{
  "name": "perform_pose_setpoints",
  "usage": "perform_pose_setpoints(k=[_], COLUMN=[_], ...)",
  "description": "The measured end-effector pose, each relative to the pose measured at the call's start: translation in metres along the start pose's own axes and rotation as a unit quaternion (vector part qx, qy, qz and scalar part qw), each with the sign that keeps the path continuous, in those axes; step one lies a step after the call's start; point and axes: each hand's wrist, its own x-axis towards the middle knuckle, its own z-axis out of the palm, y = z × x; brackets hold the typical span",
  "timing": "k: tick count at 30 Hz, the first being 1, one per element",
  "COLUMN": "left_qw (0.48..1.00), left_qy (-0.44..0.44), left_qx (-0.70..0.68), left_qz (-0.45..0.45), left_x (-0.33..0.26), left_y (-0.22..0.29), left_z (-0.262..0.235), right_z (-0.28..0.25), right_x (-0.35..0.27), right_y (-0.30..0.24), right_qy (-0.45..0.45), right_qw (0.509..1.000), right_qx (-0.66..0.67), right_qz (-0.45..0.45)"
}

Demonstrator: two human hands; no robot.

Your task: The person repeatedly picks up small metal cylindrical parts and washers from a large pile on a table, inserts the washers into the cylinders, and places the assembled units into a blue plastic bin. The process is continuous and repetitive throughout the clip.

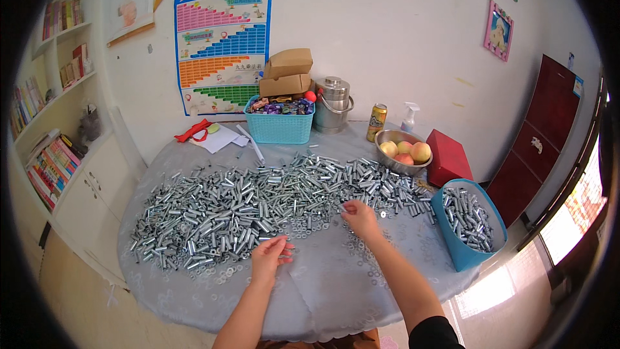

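Observation:
A wide heap of silvery metal sleeves and bolts (pixel 213 213) covers the middle of the table. Flat washers (pixel 226 276) lie scattered along its near edge. My left hand (pixel 270 261) is just off the heap's near side, fingers curled together; what they hold, if anything, is too small to make out. At the heap's front right, my right hand (pixel 361 221) pinches a small metal sleeve (pixel 342 207) between thumb and fingertips. More washers (pixel 365 249) lie beside and below that wrist. To the right, a blue bin (pixel 462 255) holds many similar metal sleeves (pixel 468 216).
Along the table's back stand a turquoise basket (pixel 278 130) of small packets with cardboard boxes (pixel 287 71), a steel canister (pixel 332 106), a yellow can (pixel 376 121), a spray bottle (pixel 409 116), a fruit bowl (pixel 397 167) and a red box (pixel 449 158). Bookshelves (pixel 64 123) rise at left.

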Motion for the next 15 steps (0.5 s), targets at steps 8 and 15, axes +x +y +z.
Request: perform_pose_setpoints(k=[8, 15], left_qw=[1.0, 1.0], left_qy=[0.014, 0.008], left_qx=[-0.013, -0.025], left_qz=[0.0, 0.004], left_x=[0.001, 0.001], left_y=[0.002, 0.0], left_z=[-0.007, -0.008], right_z=[0.082, 0.115], right_x=[-0.002, -0.008], right_y=[-0.07, -0.089], right_qy=[-0.153, -0.225], right_qw=[0.972, 0.893], right_qx=[-0.04, -0.064], right_qz=[-0.175, -0.384])
